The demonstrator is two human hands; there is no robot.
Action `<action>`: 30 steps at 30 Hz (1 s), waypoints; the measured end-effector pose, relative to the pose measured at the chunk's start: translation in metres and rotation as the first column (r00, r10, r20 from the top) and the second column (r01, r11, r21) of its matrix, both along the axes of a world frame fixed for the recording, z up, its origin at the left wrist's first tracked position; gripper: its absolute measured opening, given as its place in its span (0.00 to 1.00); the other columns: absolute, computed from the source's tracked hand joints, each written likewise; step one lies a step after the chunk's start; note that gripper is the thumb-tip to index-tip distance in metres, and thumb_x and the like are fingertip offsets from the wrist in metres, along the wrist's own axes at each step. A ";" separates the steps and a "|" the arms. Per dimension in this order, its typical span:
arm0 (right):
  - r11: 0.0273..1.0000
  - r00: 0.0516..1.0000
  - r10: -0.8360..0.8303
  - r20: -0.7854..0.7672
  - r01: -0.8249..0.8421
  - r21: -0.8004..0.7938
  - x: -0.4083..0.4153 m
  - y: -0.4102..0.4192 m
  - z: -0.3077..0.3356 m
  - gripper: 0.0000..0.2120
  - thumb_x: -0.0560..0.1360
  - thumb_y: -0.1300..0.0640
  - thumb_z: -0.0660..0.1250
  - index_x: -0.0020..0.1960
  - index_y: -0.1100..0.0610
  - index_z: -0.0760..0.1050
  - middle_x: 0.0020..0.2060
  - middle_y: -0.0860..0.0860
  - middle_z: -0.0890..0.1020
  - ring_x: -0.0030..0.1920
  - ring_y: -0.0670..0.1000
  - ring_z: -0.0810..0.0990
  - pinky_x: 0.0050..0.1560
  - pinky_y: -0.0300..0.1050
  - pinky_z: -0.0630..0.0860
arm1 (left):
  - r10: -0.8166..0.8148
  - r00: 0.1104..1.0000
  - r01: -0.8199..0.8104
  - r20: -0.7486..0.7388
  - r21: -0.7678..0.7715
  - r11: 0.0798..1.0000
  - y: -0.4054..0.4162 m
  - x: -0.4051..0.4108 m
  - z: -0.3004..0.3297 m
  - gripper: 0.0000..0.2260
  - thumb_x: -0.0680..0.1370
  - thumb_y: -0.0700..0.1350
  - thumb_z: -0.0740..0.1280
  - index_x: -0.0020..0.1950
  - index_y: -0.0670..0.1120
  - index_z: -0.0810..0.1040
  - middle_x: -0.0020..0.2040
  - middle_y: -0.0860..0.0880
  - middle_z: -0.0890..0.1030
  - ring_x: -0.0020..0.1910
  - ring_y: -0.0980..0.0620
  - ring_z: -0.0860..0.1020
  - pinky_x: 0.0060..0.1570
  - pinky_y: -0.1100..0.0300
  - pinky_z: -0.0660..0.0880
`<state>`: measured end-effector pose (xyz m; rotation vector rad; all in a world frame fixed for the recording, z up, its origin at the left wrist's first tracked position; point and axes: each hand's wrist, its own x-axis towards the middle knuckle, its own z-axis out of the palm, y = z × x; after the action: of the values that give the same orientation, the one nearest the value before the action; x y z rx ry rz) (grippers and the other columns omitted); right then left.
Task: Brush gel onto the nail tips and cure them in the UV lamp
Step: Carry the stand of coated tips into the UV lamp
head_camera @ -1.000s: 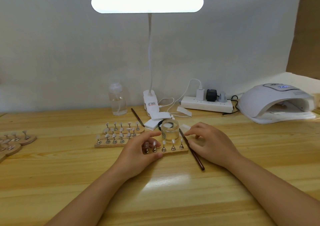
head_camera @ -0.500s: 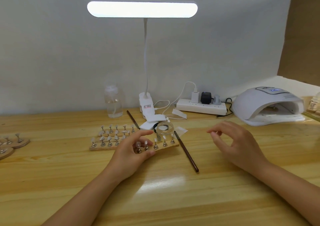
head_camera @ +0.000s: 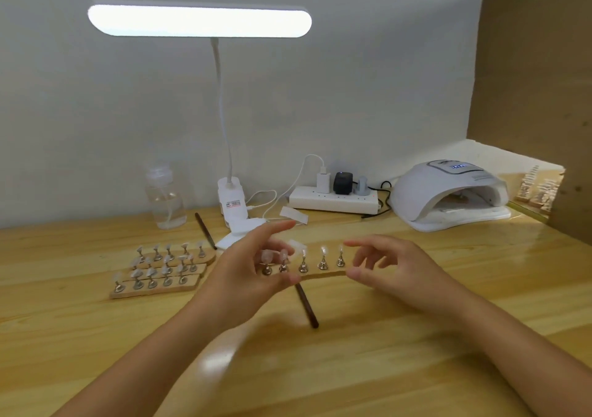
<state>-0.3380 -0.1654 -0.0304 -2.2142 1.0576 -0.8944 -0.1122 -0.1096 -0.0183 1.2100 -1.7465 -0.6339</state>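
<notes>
2 hands: left [head_camera: 246, 275] pinches nail-tip strip [head_camera: 323, 274] end; right [head_camera: 394, 272] open beside opposite edge.

- The table [head_camera: 384, 368] is pale wood with visible grain, smooth and glossy, and it mirrors the lamp's light.
- The held strip [head_camera: 323, 275] looks like raw, matt wood; its five small stands [head_camera: 322, 264] are shiny metal carrying clear, glossy nail tips [head_camera: 324, 250].
- The UV lamp [head_camera: 448, 192] is smooth white plastic with a soft sheen.
- The brush [head_camera: 307, 306] has a dark, polished handle.
- The bottle [head_camera: 166, 195] is clear plastic.
- The power strip [head_camera: 333, 203] is matt white plastic.
</notes>
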 end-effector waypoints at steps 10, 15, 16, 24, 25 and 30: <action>0.973 0.973 -0.210 0.096 0.198 0.117 -0.076 -0.024 0.018 0.15 0.55 0.38 0.69 0.41 0.37 0.79 0.40 0.34 0.80 0.41 0.36 0.77 0.39 0.28 0.70 | -0.126 0.990 0.126 -0.062 0.002 0.992 -0.067 -0.083 0.010 0.28 0.69 0.37 0.72 0.56 0.64 0.67 0.50 0.54 0.75 0.50 0.52 0.77 0.48 0.62 0.77; 0.920 0.890 -0.362 0.277 0.293 0.261 -0.127 -0.041 0.022 0.14 0.52 0.42 0.73 0.37 0.42 0.82 0.41 0.37 0.83 0.43 0.33 0.79 0.39 0.25 0.70 | -0.146 0.957 0.143 -0.250 -0.033 0.989 -0.107 -0.145 -0.001 0.26 0.70 0.38 0.72 0.60 0.60 0.68 0.52 0.54 0.73 0.49 0.54 0.77 0.49 0.67 0.75; 0.909 0.866 -0.393 0.309 0.316 0.271 -0.135 -0.044 0.023 0.13 0.52 0.44 0.73 0.37 0.43 0.82 0.40 0.37 0.83 0.42 0.33 0.79 0.38 0.24 0.70 | -0.154 0.947 0.153 -0.283 -0.027 0.988 -0.115 -0.156 -0.003 0.27 0.69 0.38 0.73 0.61 0.59 0.68 0.54 0.53 0.73 0.49 0.54 0.78 0.51 0.64 0.76; 0.797 0.693 -0.604 0.394 0.543 0.266 -0.182 -0.057 0.000 0.08 0.65 0.62 0.74 0.41 0.51 0.82 0.38 0.40 0.81 0.37 0.31 0.77 0.35 0.20 0.67 | -0.129 0.951 0.110 -0.280 -0.082 0.991 -0.163 -0.215 -0.024 0.29 0.69 0.42 0.74 0.59 0.63 0.64 0.57 0.60 0.69 0.55 0.68 0.70 0.49 0.77 0.69; 0.772 0.662 -0.633 0.401 0.579 0.262 -0.186 -0.057 -0.001 0.09 0.65 0.62 0.74 0.39 0.50 0.81 0.37 0.40 0.80 0.35 0.31 0.76 0.33 0.19 0.67 | -0.111 0.974 0.084 -0.200 -0.137 0.987 -0.164 -0.217 -0.027 0.28 0.69 0.44 0.74 0.61 0.62 0.64 0.57 0.62 0.68 0.55 0.72 0.67 0.50 0.80 0.65; 0.669 0.556 -0.724 0.408 0.709 0.222 -0.204 -0.060 -0.003 0.12 0.66 0.63 0.74 0.48 0.56 0.80 0.36 0.41 0.77 0.38 0.35 0.72 0.33 0.19 0.66 | -0.022 0.999 0.032 0.045 -0.242 0.970 -0.175 -0.212 -0.038 0.30 0.73 0.49 0.70 0.71 0.52 0.61 0.64 0.61 0.63 0.62 0.68 0.58 0.57 0.83 0.51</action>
<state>-0.5418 -0.2251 -0.0338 -1.3383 1.7294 -1.6384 -0.3246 -0.2844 -0.0562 1.0376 -1.8184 -0.3984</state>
